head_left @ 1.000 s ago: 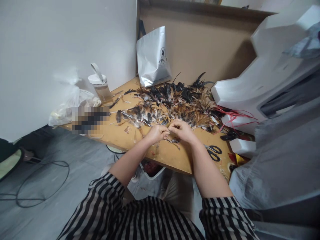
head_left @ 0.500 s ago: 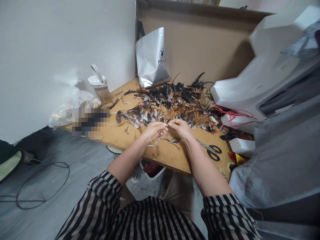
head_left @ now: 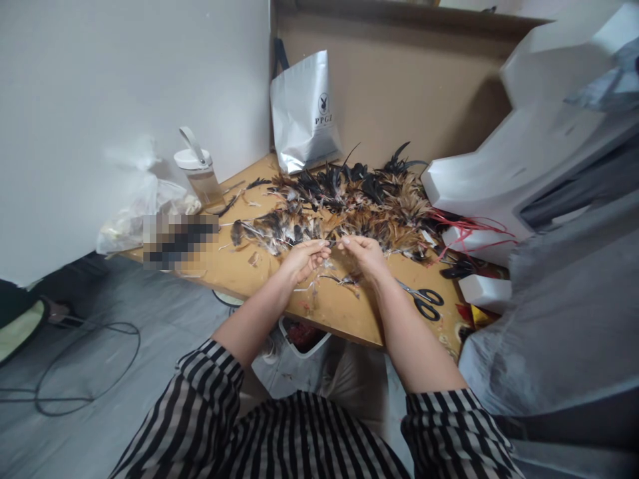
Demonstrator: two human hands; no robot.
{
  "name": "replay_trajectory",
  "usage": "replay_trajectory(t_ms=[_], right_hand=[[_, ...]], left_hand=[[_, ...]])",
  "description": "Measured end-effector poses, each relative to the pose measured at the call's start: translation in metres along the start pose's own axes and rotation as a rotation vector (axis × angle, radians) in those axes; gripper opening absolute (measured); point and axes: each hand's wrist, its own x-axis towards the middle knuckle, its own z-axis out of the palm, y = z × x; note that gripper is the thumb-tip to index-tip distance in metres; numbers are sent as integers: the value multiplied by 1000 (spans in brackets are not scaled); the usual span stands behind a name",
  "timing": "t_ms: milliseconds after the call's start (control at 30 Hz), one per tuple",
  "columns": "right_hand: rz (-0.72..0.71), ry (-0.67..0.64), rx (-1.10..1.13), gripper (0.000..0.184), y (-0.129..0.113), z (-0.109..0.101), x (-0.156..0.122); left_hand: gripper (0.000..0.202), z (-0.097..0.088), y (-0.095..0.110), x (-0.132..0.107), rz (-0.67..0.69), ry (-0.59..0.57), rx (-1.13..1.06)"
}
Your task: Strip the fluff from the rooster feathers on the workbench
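Observation:
Over the front of the wooden table, my left hand (head_left: 305,259) is closed in a pinch between thumb and forefinger. Facing it, my right hand (head_left: 364,257) pinches as well, its fingertips a short gap away. A thin dark feather-like piece (head_left: 334,242) runs between the two pinches, too small to make out fully. Just behind the hands lie rows of feather bunches (head_left: 284,227), brown, black and white. Loose feather scraps (head_left: 342,280) rest on the tabletop below the hands. Scissors (head_left: 424,303) with black handles lie to the right of my right wrist.
At the back stands a silver bag (head_left: 304,120). A lidded drink cup (head_left: 202,176) and a clear plastic bag (head_left: 134,219) are on the left. Red strings (head_left: 466,229) hang by white foam (head_left: 469,179) on the right. A white bin (head_left: 304,342) is below the table (head_left: 239,273).
My hands have drawn slightly apart, so the gap between the fingertips is wider with the thin piece stretched across it. The scissors and feather bunches stay where they were.

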Motion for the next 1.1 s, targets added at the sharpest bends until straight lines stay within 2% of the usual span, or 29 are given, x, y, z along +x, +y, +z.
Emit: replay_trajectory(t_ms=[100, 333, 467, 633, 733, 900, 1100], right_hand=[[-2, 56, -16, 30, 3, -2, 0], [-112, 48, -88, 29, 9, 11, -1], [-242, 116, -269, 20, 5, 14, -3], [-437, 112, -424, 16, -3, 14, -6], [-510, 77, -511, 14, -6, 14, -7], [-595, -57, -624, 12, -11, 10, -10], [-570, -126, -568, 14, -12, 5, -10]], left_hand=[[12, -1, 1, 1, -10, -10, -36], [12, 2, 2, -1, -32, -33, 2], [12, 3, 0, -2, -33, -41, 47], [11, 4, -2, -2, -33, -50, 75], [11, 5, -2, -3, -30, -51, 88], [11, 4, -3, -5, -21, -73, 131], [17, 6, -2, -8, -32, -104, 249]])
